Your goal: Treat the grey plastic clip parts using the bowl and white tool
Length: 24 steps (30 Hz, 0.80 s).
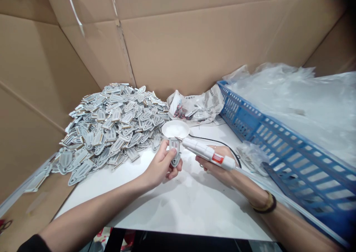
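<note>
My left hand (164,163) pinches a small grey plastic piece (175,152) with slots and a rounded lower end, held upright above the white table (191,196). My right hand (217,166) is wrapped round a white glue gun (207,152) with a red switch on its side. Its thin metal tip is at the top edge of the grey piece; whether they touch I cannot tell. From the gun's rear a long translucent stick (267,183) runs back along the forearm. Just behind the piece is a shallow white dish (182,127) with whitish stuff inside.
A big heap of similar grey pieces (114,122) rises at the left. Crumpled paper (205,103) with some pieces lies at the back. A blue basket (264,129) with clear plastic bags (300,100) stands at the right. A black cord (222,141) crosses the table. Cardboard walls (194,44) surround it.
</note>
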{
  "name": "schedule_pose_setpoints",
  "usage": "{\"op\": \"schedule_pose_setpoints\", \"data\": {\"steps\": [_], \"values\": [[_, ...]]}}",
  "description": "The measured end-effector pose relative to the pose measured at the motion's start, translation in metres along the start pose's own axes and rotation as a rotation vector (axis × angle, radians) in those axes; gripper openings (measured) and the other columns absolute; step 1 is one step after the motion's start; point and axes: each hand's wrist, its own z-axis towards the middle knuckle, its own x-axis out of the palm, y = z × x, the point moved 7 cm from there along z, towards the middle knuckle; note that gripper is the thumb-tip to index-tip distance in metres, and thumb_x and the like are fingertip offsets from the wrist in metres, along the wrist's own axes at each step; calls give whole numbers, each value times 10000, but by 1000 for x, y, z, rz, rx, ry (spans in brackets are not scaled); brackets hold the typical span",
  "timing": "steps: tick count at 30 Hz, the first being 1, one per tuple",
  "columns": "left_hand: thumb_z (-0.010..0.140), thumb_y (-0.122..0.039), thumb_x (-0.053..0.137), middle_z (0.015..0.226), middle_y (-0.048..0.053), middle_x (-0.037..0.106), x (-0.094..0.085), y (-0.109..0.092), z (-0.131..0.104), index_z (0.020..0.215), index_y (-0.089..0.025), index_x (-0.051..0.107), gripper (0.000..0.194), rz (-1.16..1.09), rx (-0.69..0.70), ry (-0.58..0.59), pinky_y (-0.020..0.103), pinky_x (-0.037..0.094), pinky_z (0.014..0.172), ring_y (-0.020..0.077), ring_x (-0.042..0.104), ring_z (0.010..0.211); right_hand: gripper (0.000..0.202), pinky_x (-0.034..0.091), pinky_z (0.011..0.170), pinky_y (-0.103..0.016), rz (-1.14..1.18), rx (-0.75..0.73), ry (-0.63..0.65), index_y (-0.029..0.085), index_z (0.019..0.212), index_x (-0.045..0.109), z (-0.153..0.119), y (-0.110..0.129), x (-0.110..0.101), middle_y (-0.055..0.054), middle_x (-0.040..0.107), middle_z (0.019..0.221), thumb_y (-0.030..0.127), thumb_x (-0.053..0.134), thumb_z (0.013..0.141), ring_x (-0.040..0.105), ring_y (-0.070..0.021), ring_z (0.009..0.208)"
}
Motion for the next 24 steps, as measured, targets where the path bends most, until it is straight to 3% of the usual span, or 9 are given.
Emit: {"op": "schedule_pose_setpoints", "data": {"steps": [4, 8, 11, 17, 21, 24], "values": [[869, -621, 573, 602, -81, 550, 1, 0, 0, 982, -234, 406, 436, 69, -27, -7, 131, 218, 351, 31, 345, 341, 357, 384, 441, -253, 122, 67, -16, 203, 608, 542, -1, -7, -4, -21, 586, 534, 468, 583, 844, 551, -145, 469], [784, -565, 698, 556, -82, 476, -12, -1, 3, 881, -182, 507, 439, 152, -20, -147, 164, 209, 360, 26, 312, 357, 376, 439, 456, -249, 262, 185, -75, 180, 719, 630, -4, -15, -11, -15, 608, 544, 549, 617, 788, 592, -160, 484], [739, -477, 760, 516, -90, 404, -21, -1, 5, 878, -141, 600, 398, 207, -5, -223, 172, 204, 393, 34, 300, 403, 376, 437, 451, -236, 272, 218, -103, 178, 698, 634, -4, -19, -14, -6, 601, 531, 544, 641, 786, 593, -151, 483], [778, -476, 734, 690, -21, 547, -27, -8, 4, 823, -142, 612, 358, 209, 109, -312, 169, 399, 501, 68, 481, 561, 364, 460, 452, -237, 308, 162, -63, 183, 687, 632, -2, -8, -13, -11, 602, 539, 537, 642, 768, 583, -144, 473], [796, -554, 703, 836, 21, 654, -23, -8, 4, 937, -176, 563, 427, 117, 94, -282, 249, 556, 585, 155, 671, 705, 376, 436, 451, -234, 236, 82, 4, 183, 627, 596, -3, -4, -7, -22, 601, 563, 494, 596, 839, 571, -133, 478], [772, -549, 732, 807, 21, 680, -22, -8, 5, 957, -172, 551, 458, 78, 71, -265, 277, 583, 592, 177, 707, 683, 334, 426, 453, -244, 162, 57, 26, 184, 650, 598, -4, -10, -1, -31, 621, 586, 437, 599, 867, 565, -137, 495]]}}
